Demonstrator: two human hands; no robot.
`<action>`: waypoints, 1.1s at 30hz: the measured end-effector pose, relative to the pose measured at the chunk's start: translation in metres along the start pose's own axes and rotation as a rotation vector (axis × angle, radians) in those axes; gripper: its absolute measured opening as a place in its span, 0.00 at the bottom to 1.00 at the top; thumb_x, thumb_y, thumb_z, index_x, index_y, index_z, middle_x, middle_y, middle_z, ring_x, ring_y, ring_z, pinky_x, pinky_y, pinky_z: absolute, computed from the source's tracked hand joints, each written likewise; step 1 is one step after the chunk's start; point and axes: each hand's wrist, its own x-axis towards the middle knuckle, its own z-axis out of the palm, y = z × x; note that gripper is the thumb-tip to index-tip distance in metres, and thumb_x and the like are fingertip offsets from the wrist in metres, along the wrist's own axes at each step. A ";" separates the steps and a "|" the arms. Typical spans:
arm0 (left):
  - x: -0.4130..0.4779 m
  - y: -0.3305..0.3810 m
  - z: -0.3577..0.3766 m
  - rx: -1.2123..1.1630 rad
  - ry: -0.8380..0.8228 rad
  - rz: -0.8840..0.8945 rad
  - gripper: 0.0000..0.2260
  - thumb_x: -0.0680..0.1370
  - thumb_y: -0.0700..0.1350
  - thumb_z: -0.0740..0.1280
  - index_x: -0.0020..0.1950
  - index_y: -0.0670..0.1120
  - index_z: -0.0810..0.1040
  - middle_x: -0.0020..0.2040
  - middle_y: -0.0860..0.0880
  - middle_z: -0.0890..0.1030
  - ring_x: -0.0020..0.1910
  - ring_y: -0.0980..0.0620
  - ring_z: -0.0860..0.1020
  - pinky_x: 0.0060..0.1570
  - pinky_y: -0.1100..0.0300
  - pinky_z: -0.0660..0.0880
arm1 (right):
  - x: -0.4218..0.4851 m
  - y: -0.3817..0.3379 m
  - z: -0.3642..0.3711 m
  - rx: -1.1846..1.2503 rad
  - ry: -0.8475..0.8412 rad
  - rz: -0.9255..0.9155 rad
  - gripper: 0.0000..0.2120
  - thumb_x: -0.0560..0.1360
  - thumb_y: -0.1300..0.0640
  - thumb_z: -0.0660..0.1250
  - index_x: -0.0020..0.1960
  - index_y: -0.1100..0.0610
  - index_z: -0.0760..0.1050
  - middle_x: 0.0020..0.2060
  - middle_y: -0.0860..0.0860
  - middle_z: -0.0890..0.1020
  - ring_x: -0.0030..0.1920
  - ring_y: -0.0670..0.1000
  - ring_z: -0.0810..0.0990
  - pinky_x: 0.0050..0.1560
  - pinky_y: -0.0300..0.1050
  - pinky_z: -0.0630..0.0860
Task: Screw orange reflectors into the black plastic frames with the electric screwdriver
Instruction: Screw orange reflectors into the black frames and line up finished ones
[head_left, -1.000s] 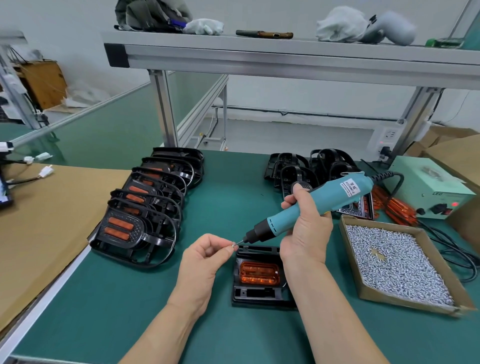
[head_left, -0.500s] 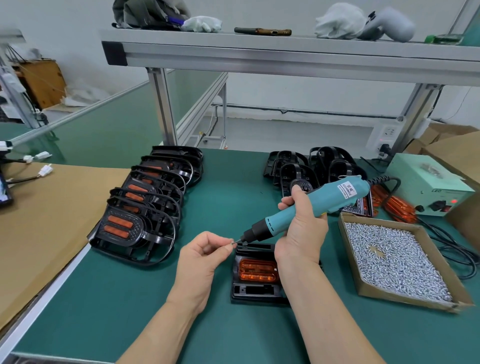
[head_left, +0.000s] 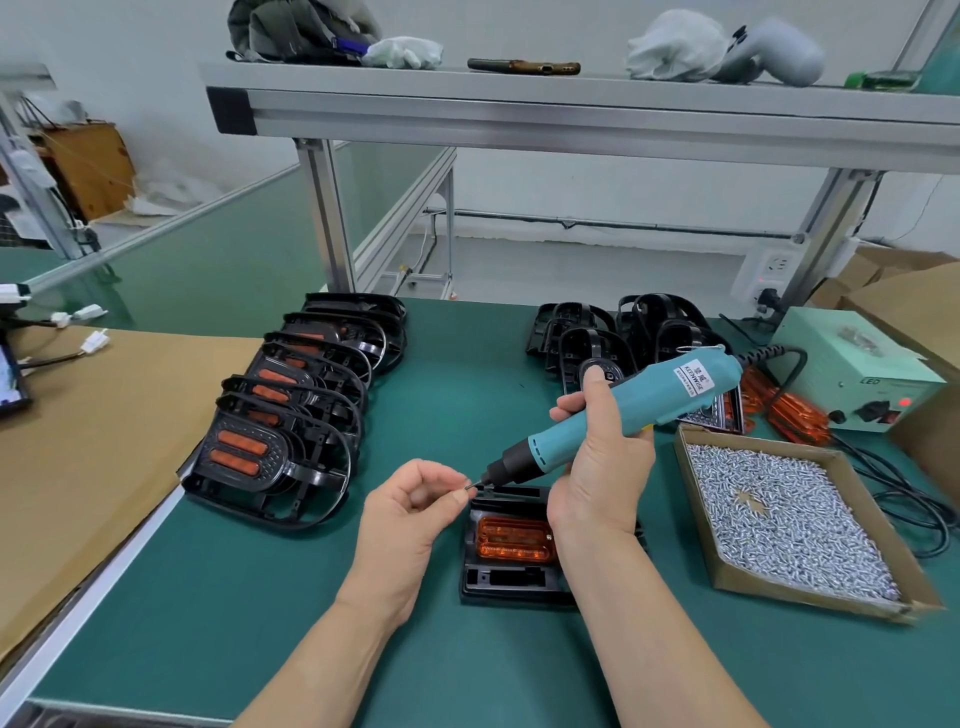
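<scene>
White wall, aluminium shelf.

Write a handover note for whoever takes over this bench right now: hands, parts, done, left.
Left hand pinches a screw at the bit of the screwdriver.
Right hand grips the screwdriver, tilted above the frame.
Frame lies on the mat, orange reflector seated in it.
Done: row of frames with reflectors, far left.
Left: drive this screw; bare frames and loose reflectors wait behind; screws in box at right.

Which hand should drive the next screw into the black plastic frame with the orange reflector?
Right: the right hand grips the teal electric screwdriver above the frame; the left hand pinches a screw at its bit.
</scene>
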 end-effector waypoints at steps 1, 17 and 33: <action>0.000 0.000 0.000 0.011 -0.002 -0.001 0.12 0.74 0.30 0.72 0.44 0.48 0.84 0.44 0.42 0.85 0.46 0.49 0.82 0.51 0.60 0.78 | 0.000 -0.001 0.000 -0.005 -0.002 -0.009 0.10 0.75 0.54 0.74 0.50 0.53 0.73 0.31 0.49 0.82 0.33 0.47 0.80 0.40 0.40 0.76; 0.001 -0.002 0.002 0.098 -0.066 -0.045 0.15 0.76 0.29 0.68 0.57 0.44 0.80 0.48 0.43 0.86 0.48 0.49 0.84 0.58 0.54 0.77 | 0.010 -0.012 -0.001 0.005 -0.012 -0.077 0.10 0.75 0.57 0.74 0.47 0.55 0.73 0.29 0.50 0.80 0.29 0.49 0.77 0.35 0.42 0.77; 0.003 -0.006 0.015 0.783 -0.036 0.172 0.17 0.75 0.30 0.67 0.60 0.45 0.84 0.56 0.53 0.83 0.55 0.54 0.80 0.63 0.62 0.73 | -0.014 -0.008 0.012 -0.191 -0.362 -0.295 0.08 0.73 0.59 0.73 0.40 0.58 0.75 0.26 0.52 0.76 0.26 0.49 0.74 0.32 0.42 0.74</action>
